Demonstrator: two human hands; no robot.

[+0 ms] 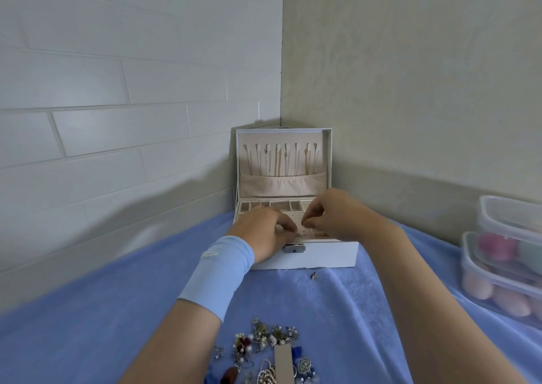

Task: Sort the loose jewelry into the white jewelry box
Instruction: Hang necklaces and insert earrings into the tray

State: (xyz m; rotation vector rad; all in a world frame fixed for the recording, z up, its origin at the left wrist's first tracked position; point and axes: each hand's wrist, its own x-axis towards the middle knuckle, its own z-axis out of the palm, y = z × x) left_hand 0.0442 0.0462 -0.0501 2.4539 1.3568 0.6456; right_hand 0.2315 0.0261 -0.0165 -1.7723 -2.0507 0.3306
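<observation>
While white jewelry box lies crosswise, clasp nearest | left grip, right grip: pinched, contents unclear

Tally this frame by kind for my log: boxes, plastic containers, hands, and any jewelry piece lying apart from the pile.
white jewelry box: 1
clear plastic containers: 2, upper container, lower container
hands: 2, left hand, right hand
stray jewelry piece: 1
Total: 6

Blue cloth spread underneath; two stacked clear containers at right; white brick wall left.
</observation>
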